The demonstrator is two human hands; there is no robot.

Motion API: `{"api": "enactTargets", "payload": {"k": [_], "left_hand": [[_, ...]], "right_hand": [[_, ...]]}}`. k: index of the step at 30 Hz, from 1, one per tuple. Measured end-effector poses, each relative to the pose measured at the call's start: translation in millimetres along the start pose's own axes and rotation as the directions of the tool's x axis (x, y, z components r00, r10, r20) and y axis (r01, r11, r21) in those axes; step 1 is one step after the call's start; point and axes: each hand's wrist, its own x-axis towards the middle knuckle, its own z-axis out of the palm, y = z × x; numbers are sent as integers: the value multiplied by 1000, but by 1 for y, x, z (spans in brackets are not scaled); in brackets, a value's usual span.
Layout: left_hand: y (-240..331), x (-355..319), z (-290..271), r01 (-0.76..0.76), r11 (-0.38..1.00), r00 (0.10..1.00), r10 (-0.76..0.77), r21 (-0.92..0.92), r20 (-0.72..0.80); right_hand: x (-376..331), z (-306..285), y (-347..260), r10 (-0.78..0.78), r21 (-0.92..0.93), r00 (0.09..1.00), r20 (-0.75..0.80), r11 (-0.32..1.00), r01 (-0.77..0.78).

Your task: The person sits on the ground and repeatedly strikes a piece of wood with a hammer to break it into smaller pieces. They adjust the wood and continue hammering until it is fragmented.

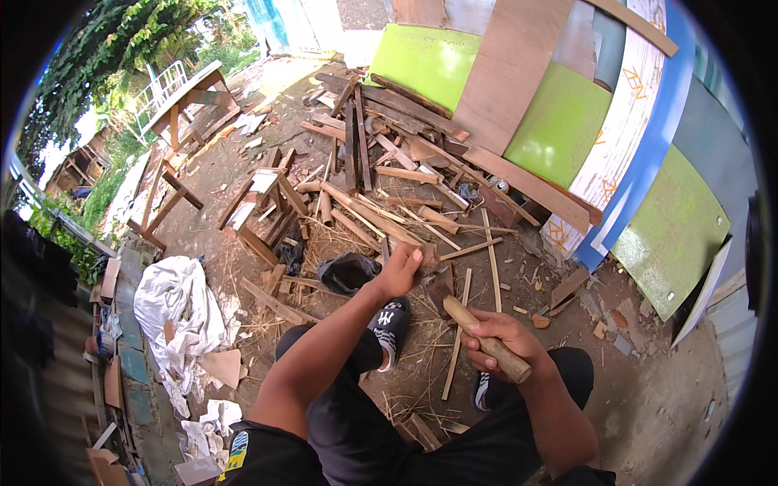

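Observation:
My left hand (399,273) is closed around the near end of a long piece of bamboo (374,217), which slants away to the far left over the wood pile. In my right hand (509,338) is a wooden-handled chopping blade (458,312). Its thick, pale handle sticks out past my palm at the near end. The dark blade, foreshortened so its full shape is unclear, points toward the bamboo's cut end, close to my left hand. Whether blade and bamboo touch, I cannot tell.
A heap of scrap planks and sticks (397,162) lies ahead. Thin wooden strips (492,259) rest near my feet. A black bucket-like container (348,274) is by my left shoe. White cloth (178,304) lies left. Green boards (559,121) lean at the right.

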Motion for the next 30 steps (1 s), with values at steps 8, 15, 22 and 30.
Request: {"api": "enactTargets", "payload": {"k": [8, 15, 22, 30], "left_hand": [[22, 2, 25, 154, 894, 985, -174, -421, -10], [5, 9, 42, 249, 898, 922, -334, -364, -194], [-2, 4, 33, 230, 874, 918, -341, -428, -203], [-11, -20, 10, 521, 761, 853, -482, -385, 202]], "right_hand": [[8, 8, 5, -84, 246, 996, 29, 966, 74], [21, 11, 14, -66, 395, 997, -41, 915, 77], [26, 21, 13, 38, 669, 998, 53, 741, -63], [21, 6, 13, -29, 726, 983, 182, 678, -115]]}}
